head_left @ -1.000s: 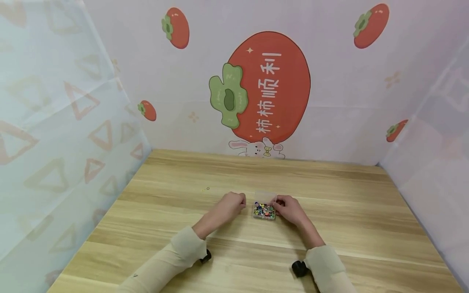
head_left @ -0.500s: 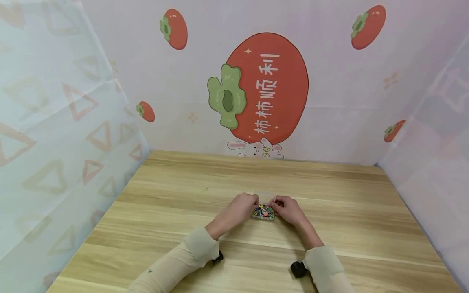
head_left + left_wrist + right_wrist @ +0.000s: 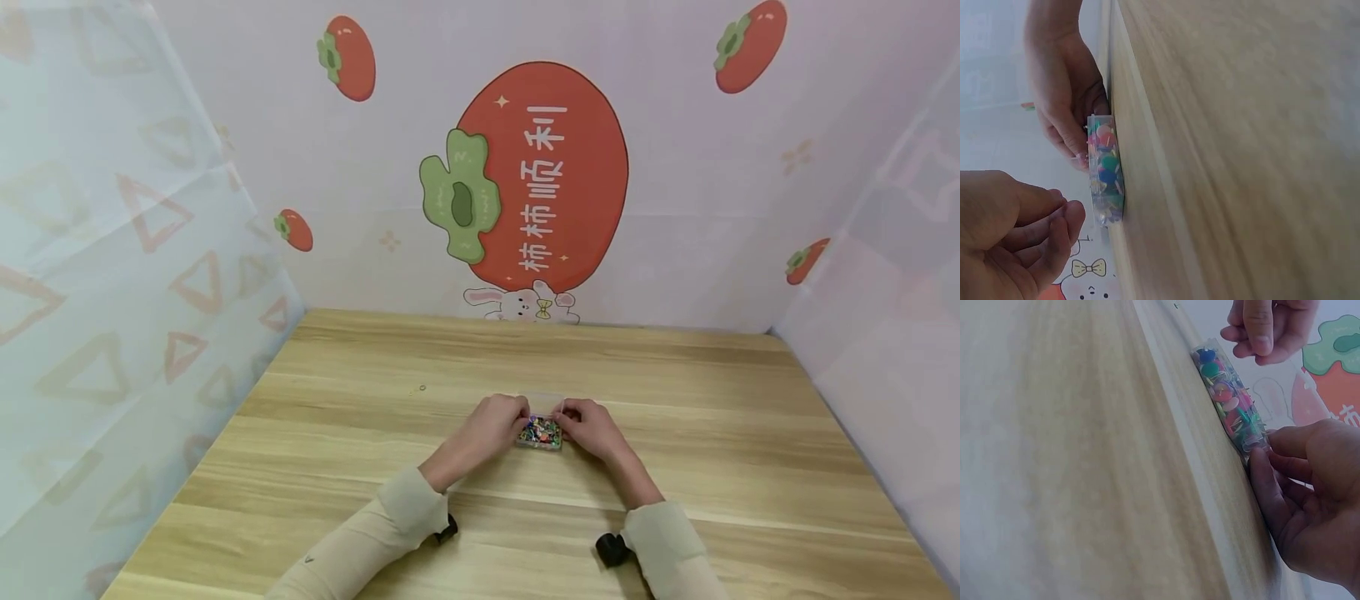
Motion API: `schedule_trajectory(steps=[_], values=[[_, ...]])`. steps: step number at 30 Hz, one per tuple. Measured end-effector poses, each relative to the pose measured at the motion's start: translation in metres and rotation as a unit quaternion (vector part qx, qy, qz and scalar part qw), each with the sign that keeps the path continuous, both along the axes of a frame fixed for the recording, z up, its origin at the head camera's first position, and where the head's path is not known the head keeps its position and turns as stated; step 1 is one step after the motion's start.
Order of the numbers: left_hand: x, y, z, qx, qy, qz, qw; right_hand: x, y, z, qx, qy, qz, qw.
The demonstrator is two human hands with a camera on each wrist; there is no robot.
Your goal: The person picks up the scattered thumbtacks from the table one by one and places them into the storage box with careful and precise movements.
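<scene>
A small clear plastic box (image 3: 540,444) filled with colourful thumbtacks (image 3: 1222,392) lies on the table, its transparent lid (image 3: 542,404) raised at the far side. My right hand (image 3: 594,429) pinches the box's right end between thumb and fingers, as the right wrist view shows. My left hand (image 3: 487,429) is beside and just above the left end of the box. In the left wrist view the left fingers (image 3: 1057,247) are loosely bent, thumb near the fingertips, and no thing shows between them. The box's side wall (image 3: 1105,172) shows round heads pressed against it.
A tiny ring-like item (image 3: 422,387) lies on the wooden table (image 3: 675,400), left of and beyond the box. Printed cloth walls (image 3: 675,275) stand at the back and both sides. A black wrist camera (image 3: 612,550) sits below the right cuff.
My left hand has moved right, from a short way off the box to its left end, and then stayed there. The right hand keeps its place at the box.
</scene>
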State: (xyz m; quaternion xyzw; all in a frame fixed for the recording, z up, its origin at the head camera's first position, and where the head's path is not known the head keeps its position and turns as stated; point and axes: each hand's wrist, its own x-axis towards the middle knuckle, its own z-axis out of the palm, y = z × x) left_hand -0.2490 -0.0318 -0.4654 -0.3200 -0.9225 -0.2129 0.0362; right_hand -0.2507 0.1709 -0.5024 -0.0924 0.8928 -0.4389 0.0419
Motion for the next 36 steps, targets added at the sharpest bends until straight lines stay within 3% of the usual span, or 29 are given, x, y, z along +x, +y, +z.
schedule_trajectory(steps=[8, 26, 30, 36], values=[[-0.004, -0.026, 0.0, 0.018, 0.031, 0.016, 0.9992, 0.0, 0.002, 0.001, 0.006, 0.003, 0.004, 1.0], [-0.038, -0.11, 0.003, 0.003, 0.055, 0.127, 0.9903, -0.001, 0.0, 0.008, 0.006, 0.001, 0.006, 1.0], [-0.044, -0.122, 0.001, -0.01, 0.039, 0.139, 0.9894, -0.001, 0.0, 0.007, 0.007, 0.001, 0.006, 1.0], [-0.053, -0.134, -0.005, -0.05, -0.013, 0.151, 0.9872, 0.0, 0.0, 0.004, 0.003, -0.007, 0.0, 1.0]])
